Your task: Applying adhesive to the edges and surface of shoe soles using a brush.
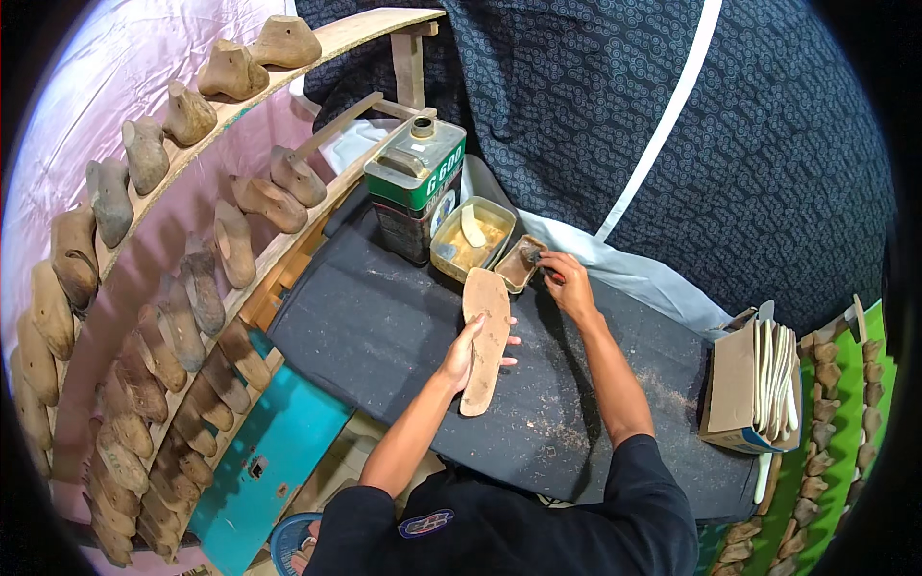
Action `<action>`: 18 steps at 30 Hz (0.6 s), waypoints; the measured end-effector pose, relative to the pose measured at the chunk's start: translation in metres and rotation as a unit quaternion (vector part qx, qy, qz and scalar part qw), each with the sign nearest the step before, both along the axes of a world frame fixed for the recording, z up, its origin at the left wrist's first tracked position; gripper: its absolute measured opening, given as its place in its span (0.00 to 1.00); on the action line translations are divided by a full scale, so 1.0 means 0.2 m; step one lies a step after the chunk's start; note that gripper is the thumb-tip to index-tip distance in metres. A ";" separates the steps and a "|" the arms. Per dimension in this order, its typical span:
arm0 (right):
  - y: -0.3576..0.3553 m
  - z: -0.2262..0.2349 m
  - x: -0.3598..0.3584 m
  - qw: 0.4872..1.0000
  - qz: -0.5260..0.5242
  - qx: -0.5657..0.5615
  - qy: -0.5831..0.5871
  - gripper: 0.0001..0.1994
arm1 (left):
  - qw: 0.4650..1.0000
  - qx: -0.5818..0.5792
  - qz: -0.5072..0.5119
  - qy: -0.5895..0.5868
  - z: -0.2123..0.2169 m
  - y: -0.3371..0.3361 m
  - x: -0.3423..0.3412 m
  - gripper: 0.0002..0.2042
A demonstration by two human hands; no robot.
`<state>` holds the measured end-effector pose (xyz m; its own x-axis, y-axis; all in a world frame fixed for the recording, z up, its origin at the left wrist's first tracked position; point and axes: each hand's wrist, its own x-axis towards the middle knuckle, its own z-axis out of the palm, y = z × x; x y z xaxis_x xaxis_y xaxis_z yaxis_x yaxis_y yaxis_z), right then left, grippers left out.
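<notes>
Left grip [463,356] clamps a sole [489,312]; right grip [573,286], pinching a red-handled tool [556,276], seemingly dips into the tray [516,266] alongside; lifting wants steadiness.

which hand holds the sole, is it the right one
No, the left hand holds the sole, while the right hand is at the small tray.

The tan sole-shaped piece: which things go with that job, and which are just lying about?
With the job, it seems:
tan sole-shaped piece in left hand
red-handled tool in right hand
small tub

Probably lying about:
wooden shoe lasts
cardboard box
blue basin
</notes>
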<state>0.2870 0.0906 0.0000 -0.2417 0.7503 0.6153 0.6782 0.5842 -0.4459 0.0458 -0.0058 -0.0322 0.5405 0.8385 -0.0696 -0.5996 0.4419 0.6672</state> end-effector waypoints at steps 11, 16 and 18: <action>0.01 0.02 0.01 1.000 0.003 -0.001 0.024 0.12 | 0.999 0.018 -0.007 -0.036 0.01 0.01 0.02 0.35; -0.07 0.06 -0.04 0.980 -0.069 -0.086 0.166 0.10 | 0.999 0.011 -0.003 -0.044 0.01 0.02 0.02 0.38; -0.08 0.06 -0.04 0.902 0.010 -0.102 0.419 0.08 | 0.999 0.010 -0.008 -0.035 0.00 0.02 0.03 0.39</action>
